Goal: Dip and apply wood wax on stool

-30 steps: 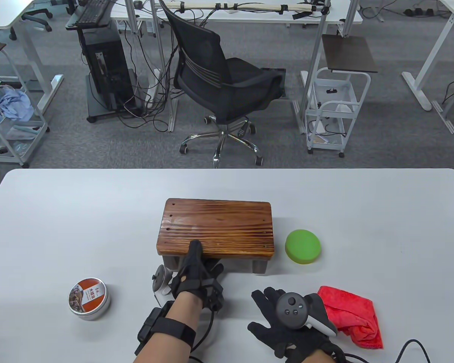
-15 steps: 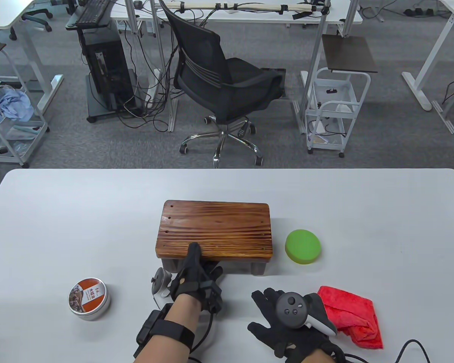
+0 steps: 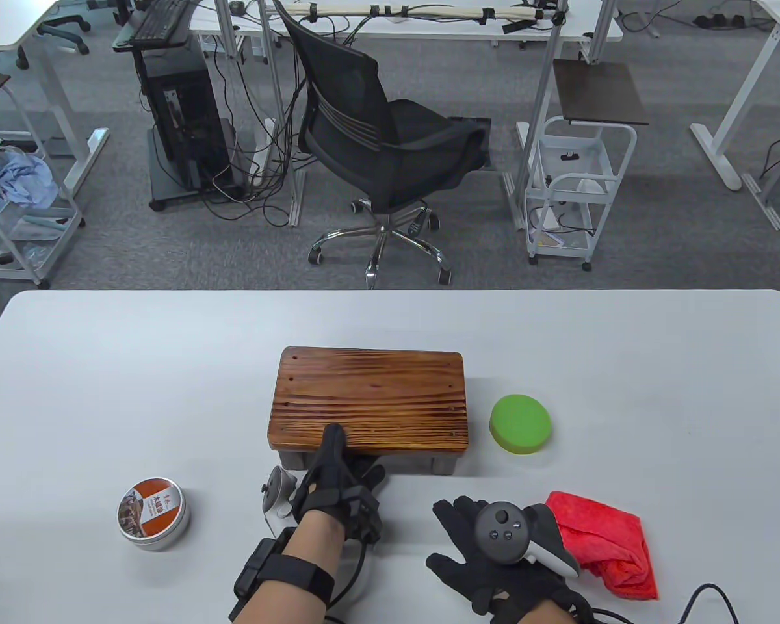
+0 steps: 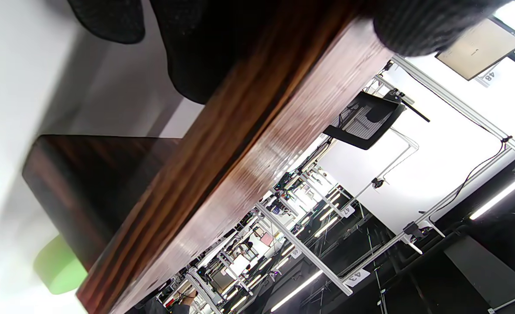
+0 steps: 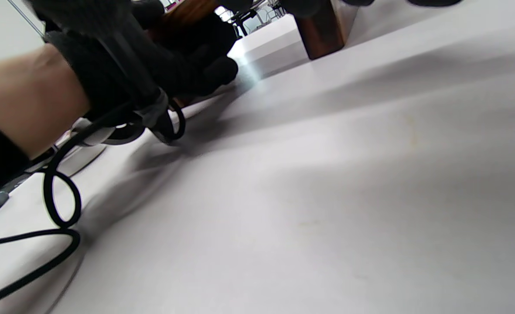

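The small wooden stool stands mid-table with a dark striped top. My left hand grips its near edge, thumb on top and fingers under the rim; the left wrist view shows the stool's edge close up. My right hand rests flat on the table, fingers spread and empty, beside the red cloth. A green round sponge lies right of the stool. The wax tin, lid on, sits at the near left.
The white table ends at its far edge, with an office chair and carts on the floor beyond. A cable runs from my left wrist across the table.
My left hand has shifted the stool slightly toward me and to the left. The right hand has not moved.
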`<state>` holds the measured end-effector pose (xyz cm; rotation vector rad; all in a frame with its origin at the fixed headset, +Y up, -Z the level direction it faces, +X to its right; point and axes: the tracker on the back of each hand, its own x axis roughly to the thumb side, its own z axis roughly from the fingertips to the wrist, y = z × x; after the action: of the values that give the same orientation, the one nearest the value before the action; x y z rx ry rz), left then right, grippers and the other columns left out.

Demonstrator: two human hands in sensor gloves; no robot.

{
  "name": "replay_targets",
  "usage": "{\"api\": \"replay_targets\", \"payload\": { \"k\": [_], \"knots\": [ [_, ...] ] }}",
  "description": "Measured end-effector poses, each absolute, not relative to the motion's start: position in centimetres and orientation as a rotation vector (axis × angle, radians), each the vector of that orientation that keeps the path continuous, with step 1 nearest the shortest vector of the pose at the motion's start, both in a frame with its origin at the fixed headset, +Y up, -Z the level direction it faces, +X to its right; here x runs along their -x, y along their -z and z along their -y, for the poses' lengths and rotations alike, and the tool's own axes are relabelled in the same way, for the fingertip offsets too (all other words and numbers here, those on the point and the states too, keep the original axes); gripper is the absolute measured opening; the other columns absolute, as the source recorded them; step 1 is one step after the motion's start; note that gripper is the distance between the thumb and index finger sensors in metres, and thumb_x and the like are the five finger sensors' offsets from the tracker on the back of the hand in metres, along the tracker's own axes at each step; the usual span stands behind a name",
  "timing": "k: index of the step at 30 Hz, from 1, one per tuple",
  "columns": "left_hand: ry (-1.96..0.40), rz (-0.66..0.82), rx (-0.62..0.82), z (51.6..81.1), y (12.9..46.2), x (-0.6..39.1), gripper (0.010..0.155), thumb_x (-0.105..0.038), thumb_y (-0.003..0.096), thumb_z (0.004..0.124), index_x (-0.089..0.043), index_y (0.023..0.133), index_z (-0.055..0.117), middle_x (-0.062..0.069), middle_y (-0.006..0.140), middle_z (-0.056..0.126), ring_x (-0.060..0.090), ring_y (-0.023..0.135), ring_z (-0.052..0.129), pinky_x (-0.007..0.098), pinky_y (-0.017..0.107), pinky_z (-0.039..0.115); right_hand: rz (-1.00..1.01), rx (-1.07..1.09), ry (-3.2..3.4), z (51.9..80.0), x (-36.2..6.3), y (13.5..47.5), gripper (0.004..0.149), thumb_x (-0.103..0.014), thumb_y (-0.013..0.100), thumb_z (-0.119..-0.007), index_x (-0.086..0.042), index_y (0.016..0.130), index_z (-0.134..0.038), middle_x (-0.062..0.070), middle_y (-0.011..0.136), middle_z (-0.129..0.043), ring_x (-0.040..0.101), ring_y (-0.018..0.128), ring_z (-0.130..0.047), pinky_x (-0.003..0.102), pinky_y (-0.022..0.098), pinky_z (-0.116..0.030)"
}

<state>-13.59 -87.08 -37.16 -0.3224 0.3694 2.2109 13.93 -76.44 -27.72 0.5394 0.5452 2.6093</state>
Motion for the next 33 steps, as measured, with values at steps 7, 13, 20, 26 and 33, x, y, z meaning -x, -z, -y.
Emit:
{"api": "replay_targets", "payload": {
  "k": [7, 13, 20, 26, 33],
  "knots": [
    [-2.216, -0.37, 0.347, 86.7, 36.9, 13.5, 0.078, -0.069, 0.0503, 0.072, -0.024, 0.111, 0.053, 0.003, 0.111, 0.074, 0.034, 0.104, 0.076, 0.067, 0.076, 0.055, -0.548, -0.54, -2.605, 76.5, -13.9, 27.7, 0.087, -0.069, 0.052, -0.062, -0.021, 0.118, -0.031, 0.022, 0.119, -0.031, 0.053, 0.107, -0.037, 0.078, 0.066, -0.047],
    [-2.166, -0.311, 0.467, 86.2, 36.1, 13.4, 0.087, -0.072, 0.0504, 0.069, -0.019, 0.115, 0.043, 0.009, 0.115, 0.065, 0.04, 0.106, 0.068, 0.069, 0.075, 0.051, -0.548, -0.543, -2.602, 76.6, -13.9, 27.7, 0.087, -0.069, 0.052, -0.062, -0.021, 0.118, -0.032, 0.022, 0.119, -0.031, 0.053, 0.106, -0.037, 0.078, 0.066, -0.047],
    [-1.895, -0.18, 0.745, 84.6, 34.3, 13.2, 0.095, -0.072, 0.0527, 0.069, -0.01, 0.117, 0.035, 0.019, 0.117, 0.058, 0.048, 0.105, 0.061, 0.072, 0.073, 0.048, -0.545, -0.542, -2.596, 76.6, -14.0, 27.6, 0.087, -0.069, 0.052, -0.062, -0.021, 0.118, -0.032, 0.022, 0.119, -0.032, 0.053, 0.106, -0.038, 0.078, 0.066, -0.048],
    [-1.429, 0.138, 0.774, 80.0, 33.0, 13.0, 0.099, -0.073, 0.0538, 0.066, -0.009, 0.118, 0.028, 0.025, 0.119, 0.049, 0.055, 0.104, 0.053, 0.074, 0.072, 0.045, -0.55, -0.558, -2.597, 76.7, -14.0, 27.6, 0.087, -0.069, 0.052, -0.062, -0.021, 0.118, -0.032, 0.022, 0.119, -0.032, 0.053, 0.106, -0.038, 0.078, 0.066, -0.048],
    [-0.657, 0.285, 0.187, 73.5, 30.8, 13.9, 0.097, -0.072, 0.0483, 0.071, -0.012, 0.117, 0.039, 0.025, 0.116, 0.058, 0.058, 0.1, 0.059, 0.077, 0.068, 0.049, -0.545, -0.571, -2.602, 76.7, -13.8, 27.5, 0.087, -0.069, 0.052, -0.062, -0.021, 0.118, -0.033, 0.022, 0.119, -0.033, 0.053, 0.106, -0.039, 0.078, 0.065, -0.048]
  ]
}}
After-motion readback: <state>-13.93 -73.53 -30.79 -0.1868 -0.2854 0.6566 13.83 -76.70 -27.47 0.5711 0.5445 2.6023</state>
